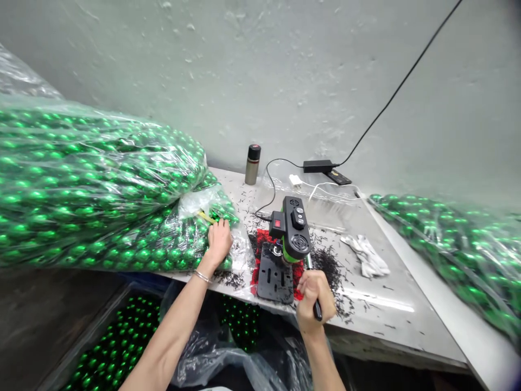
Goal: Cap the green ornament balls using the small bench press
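Note:
My left hand (220,239), a bracelet at its wrist, reaches to the mouth of a clear plastic bag (191,203) full of shiny green balls (140,254). Its fingers are curled down among the balls, and the fingertips are hidden. A yellow strip (206,217) lies just beyond them. My right hand (316,298) is wrapped around the black-tipped lever handle (318,310) of a small black and green bench machine (296,228). The machine has a red switch and a slotted black base plate (275,277), and it stands on red material (255,276).
Black shreds (325,266) litter the white table (391,309). White gloves (366,255), a spray can (253,165), a power adapter (318,166) and a white charger (295,180) lie or stand around. More green balls fill a bag (451,244) at right and a bin (118,342) below.

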Demonstrator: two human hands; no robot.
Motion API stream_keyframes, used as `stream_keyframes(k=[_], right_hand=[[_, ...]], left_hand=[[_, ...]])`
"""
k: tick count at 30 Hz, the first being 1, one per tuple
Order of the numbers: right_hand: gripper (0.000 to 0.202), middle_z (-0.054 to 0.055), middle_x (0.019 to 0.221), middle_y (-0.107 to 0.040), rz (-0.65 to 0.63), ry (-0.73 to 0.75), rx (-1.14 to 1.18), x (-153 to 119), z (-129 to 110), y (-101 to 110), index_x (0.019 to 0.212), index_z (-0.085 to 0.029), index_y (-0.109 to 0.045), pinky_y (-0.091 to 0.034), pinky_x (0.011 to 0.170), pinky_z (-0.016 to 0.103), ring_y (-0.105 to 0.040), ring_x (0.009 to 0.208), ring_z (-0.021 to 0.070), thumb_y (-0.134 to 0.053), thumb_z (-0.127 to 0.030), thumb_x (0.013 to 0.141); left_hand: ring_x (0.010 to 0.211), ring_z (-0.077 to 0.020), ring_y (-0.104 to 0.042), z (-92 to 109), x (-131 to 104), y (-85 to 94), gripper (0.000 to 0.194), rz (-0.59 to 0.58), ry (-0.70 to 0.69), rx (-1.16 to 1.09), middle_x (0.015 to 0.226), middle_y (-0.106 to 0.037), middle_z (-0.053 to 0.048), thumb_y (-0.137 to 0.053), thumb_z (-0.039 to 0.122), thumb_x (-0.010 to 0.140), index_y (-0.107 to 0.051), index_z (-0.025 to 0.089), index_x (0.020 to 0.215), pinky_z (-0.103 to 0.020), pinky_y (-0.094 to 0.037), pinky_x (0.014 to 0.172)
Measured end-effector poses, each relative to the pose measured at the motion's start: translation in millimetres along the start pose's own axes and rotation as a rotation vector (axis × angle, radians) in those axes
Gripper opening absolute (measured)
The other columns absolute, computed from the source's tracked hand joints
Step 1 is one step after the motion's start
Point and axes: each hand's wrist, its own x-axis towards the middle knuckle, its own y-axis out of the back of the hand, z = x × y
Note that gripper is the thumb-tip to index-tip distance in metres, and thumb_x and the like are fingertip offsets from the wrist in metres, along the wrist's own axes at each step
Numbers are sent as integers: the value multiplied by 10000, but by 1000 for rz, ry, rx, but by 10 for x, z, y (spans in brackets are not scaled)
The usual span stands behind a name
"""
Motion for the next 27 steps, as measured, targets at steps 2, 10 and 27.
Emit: stream_keyframes(k=[2,10,27], right_hand=[[277,-9,660,-505,12,-5,-4,-4,-2,-6,676,-198,-476,-376,544,274,-496,606,118,-412,-94,925],[275,-11,658,-507,4,14,-3,-17,-1,-14,674,-196,-476,-386,551,275,-497,607,117,-421,-78,916],[272,-19,653,-490,-25,25,-14,153,-128,13,683,-202,-461,-390,559,268,-502,618,114,-419,-83,924]], left_hand=[[925,-278,-605,-12,95,-47,247,-45,14,-30,1008,-628,-161,-515,44,844,-578,79,1081,-389,-457,824],[967,-252,-670,26,-67,95,423,-175,220,-686,1179,-661,-146,-621,294,864,-564,161,1262,-363,-530,818],[949,-190,-681,758,-815,-115,381,-467,625,-1660,1018,-726,-67,-777,290,759,-697,173,1112,-342,-557,903]])
